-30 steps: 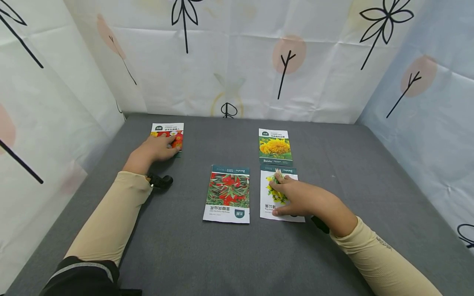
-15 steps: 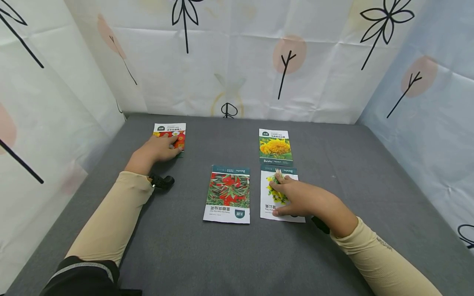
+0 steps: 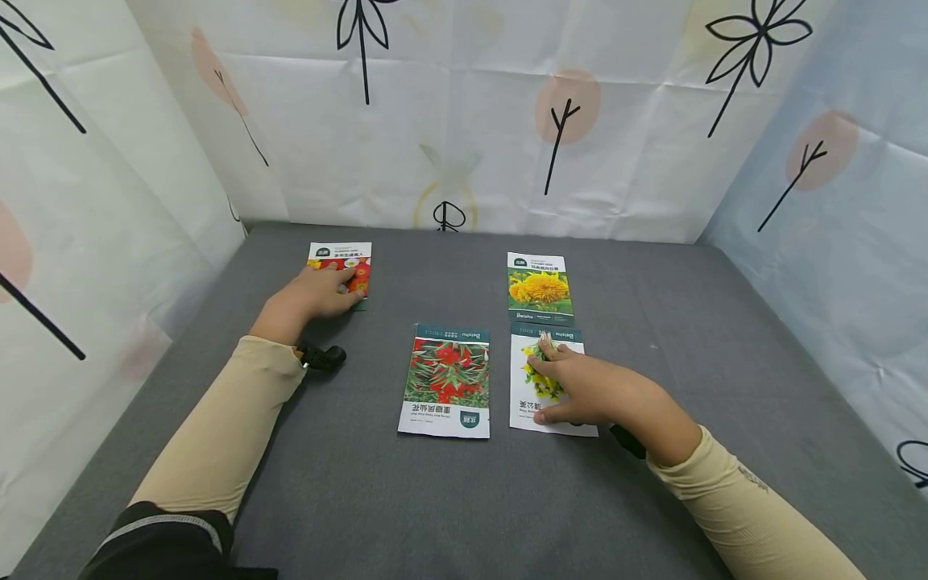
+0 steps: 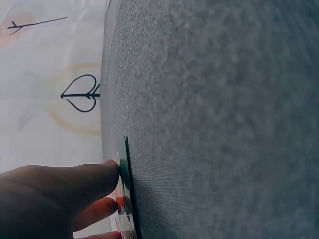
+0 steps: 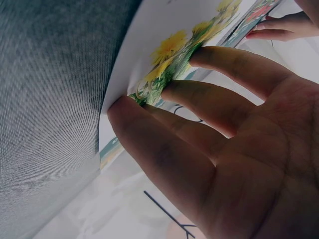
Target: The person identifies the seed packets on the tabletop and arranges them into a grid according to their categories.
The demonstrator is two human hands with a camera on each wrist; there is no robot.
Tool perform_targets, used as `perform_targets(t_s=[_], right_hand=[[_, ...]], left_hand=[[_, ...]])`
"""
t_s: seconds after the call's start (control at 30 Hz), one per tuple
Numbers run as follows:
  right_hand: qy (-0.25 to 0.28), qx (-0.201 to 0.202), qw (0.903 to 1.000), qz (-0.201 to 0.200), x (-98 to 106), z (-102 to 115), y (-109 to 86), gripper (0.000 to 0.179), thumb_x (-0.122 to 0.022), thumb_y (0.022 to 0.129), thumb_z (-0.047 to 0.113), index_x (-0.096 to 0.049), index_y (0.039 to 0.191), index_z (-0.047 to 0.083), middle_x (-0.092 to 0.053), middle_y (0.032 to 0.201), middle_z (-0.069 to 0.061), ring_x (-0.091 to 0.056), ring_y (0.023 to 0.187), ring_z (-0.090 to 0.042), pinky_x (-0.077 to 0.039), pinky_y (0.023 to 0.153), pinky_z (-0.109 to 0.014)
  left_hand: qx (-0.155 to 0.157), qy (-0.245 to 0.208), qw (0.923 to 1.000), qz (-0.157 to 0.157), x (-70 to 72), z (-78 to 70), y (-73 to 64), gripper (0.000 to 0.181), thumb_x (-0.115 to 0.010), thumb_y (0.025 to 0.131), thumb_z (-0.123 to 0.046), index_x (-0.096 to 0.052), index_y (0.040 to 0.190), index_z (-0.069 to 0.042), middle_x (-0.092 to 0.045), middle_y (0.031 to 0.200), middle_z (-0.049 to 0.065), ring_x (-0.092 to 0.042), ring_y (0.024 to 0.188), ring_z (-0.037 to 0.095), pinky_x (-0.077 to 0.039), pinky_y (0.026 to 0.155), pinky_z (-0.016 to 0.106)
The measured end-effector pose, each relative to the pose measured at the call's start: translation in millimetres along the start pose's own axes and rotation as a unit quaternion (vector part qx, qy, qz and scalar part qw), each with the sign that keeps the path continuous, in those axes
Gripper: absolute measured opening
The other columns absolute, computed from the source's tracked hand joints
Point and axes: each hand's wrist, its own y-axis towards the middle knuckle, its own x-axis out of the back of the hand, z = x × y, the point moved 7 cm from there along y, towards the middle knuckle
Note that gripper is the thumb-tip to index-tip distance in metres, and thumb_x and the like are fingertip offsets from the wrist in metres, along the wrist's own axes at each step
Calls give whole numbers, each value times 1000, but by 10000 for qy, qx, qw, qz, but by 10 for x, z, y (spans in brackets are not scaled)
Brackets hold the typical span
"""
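Observation:
In the head view, my left hand (image 3: 313, 295) rests with fingers spread on a seed packet (image 3: 355, 264) with red and orange flowers, at the back left of the table. Its fingers hide much of that packet. In the left wrist view, the fingertips press on the face of the same packet (image 4: 124, 169), which lies flat. My right hand (image 3: 594, 391) touches a white seed packet (image 3: 524, 395) with yellow dandelions. In the right wrist view, the extended fingertips meet the dandelion packet's face (image 5: 149, 40), and the palm is raised off it.
Left of the dandelion packet lies a seed packet (image 3: 445, 374) with red blooms, its print upside down. Behind the dandelion packet is one with a yellow double flower (image 3: 540, 288). The grey table (image 3: 406, 499) meets a patterned cloth wall (image 3: 464, 105).
My left hand has slid slightly to the right, and the red-flowered packet under it has moved along with it. The right hand and the other packets stay in place.

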Motion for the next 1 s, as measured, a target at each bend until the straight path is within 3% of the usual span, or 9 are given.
perform_targets(t_s=[0.73,1.0], right_hand=[[-9,12,10000,1,3,17,-16,92,-80,94,47,-36,167,13,-17,177,-20,-24,161,-47,-39,121,-63],[-7,88,10000,-21,8,28,-21,91,-81,93,46,-38,166,11,-19,176,-22,-25,160,-49,-39,121,-63]], left_hand=[[-262,5,9996,-99,-39,-143,37,71,-50,109,-41,-31,166,-4,-25,169,35,-24,152,65,-27,124,72],[-717,-172,9968,-316,-27,-231,41,64,-52,109,-33,-39,163,0,-42,162,33,-40,150,55,-34,123,66]])
